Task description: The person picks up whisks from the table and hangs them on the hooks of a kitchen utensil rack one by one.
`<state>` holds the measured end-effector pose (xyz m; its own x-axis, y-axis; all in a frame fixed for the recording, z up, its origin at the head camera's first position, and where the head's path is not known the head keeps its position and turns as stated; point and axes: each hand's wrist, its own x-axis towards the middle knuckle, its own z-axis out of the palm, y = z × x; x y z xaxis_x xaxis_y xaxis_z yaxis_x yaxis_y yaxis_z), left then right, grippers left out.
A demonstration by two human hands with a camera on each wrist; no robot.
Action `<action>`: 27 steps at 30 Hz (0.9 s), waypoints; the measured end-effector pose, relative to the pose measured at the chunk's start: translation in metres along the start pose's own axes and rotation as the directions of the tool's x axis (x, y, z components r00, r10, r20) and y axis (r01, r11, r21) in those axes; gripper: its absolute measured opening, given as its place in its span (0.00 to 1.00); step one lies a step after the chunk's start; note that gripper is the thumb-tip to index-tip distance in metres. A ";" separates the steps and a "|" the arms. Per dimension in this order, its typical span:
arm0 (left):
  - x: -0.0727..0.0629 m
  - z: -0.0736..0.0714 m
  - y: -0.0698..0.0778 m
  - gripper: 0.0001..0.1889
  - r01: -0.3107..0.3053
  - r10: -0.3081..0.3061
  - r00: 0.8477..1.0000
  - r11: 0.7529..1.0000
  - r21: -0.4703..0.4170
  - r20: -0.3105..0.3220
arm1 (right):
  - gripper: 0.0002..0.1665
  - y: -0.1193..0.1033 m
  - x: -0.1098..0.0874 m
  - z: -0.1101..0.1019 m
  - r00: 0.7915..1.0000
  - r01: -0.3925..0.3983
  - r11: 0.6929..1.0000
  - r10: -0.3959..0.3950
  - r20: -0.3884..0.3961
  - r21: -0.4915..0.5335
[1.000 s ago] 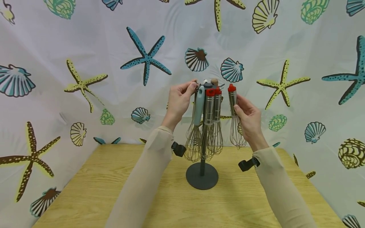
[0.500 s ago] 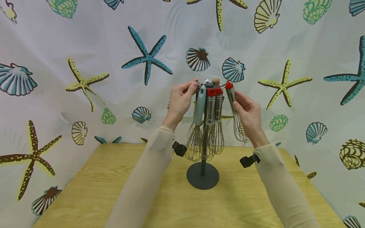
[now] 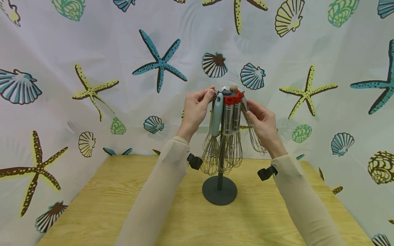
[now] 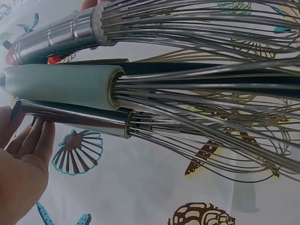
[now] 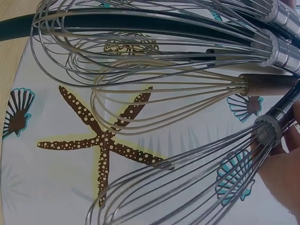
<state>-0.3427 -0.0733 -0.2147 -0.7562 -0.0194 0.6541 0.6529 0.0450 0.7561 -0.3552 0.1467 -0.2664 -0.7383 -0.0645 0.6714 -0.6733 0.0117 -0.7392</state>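
Observation:
A dark rotating-style stand (image 3: 219, 192) with a round base bears several hanging whisks at its top. My left hand (image 3: 195, 107) pinches at the stand's left hook, by the top end of a plain steel-handled whisk (image 4: 79, 117); the exact contact is partly hidden. My right hand (image 3: 263, 121) grips a steel-handled whisk (image 5: 274, 124) by its handle, its red end against the right side of the stand's top and its wires slanting out to the right. Beside it hang a pale blue-handled whisk (image 3: 217, 114) and two red-tipped steel whisks (image 3: 228, 118).
The stand rises from a wooden table (image 3: 123, 205). Behind it hangs a white curtain (image 3: 107, 41) printed with shells and starfish. A wooden-handled whisk (image 5: 269, 84) hangs at the back of the stand, close to the right hand's whisk.
My right hand has moved left with its whisk, bringing the red end from apart from the stand up against its top. The left hand has stayed in place at the hook.

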 end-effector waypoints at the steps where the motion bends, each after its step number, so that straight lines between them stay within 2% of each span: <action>1: 0.001 0.000 -0.003 0.15 -0.004 0.004 1.000 1.000 -0.002 0.002 | 0.25 0.001 0.000 0.000 1.000 -0.005 1.000 0.005 0.006 -0.001; 11: 0.002 0.001 -0.008 0.15 -0.009 0.009 1.000 1.000 -0.007 -0.009 | 0.29 0.005 -0.002 0.007 0.994 -0.090 0.996 0.090 0.066 0.006; 18: 0.002 0.000 -0.009 0.15 0.002 -0.002 1.000 1.000 0.003 -0.014 | 0.30 0.005 -0.005 0.011 0.992 -0.102 0.994 0.099 0.078 0.039; 22: -0.001 0.000 -0.005 0.15 0.002 -0.002 1.000 1.000 0.010 -0.012 | 0.29 0.007 -0.007 0.011 0.993 -0.094 0.993 0.087 0.083 0.073; 26: -0.008 0.000 0.011 0.15 -0.016 0.016 1.000 1.000 0.027 -0.001 | 0.29 0.010 -0.008 0.009 0.993 -0.089 0.990 0.080 0.087 0.109; 27: -0.008 0.000 0.010 0.15 -0.029 0.029 1.000 0.999 0.031 0.001 | 0.29 0.011 -0.008 0.009 0.993 -0.093 0.989 0.084 0.086 0.112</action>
<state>-0.3297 -0.0724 -0.2122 -0.7370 -0.0171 0.6756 0.6728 0.0767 0.7358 -0.3561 0.1384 -0.2808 -0.7857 -0.1493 0.6003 -0.5931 -0.0940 -0.7996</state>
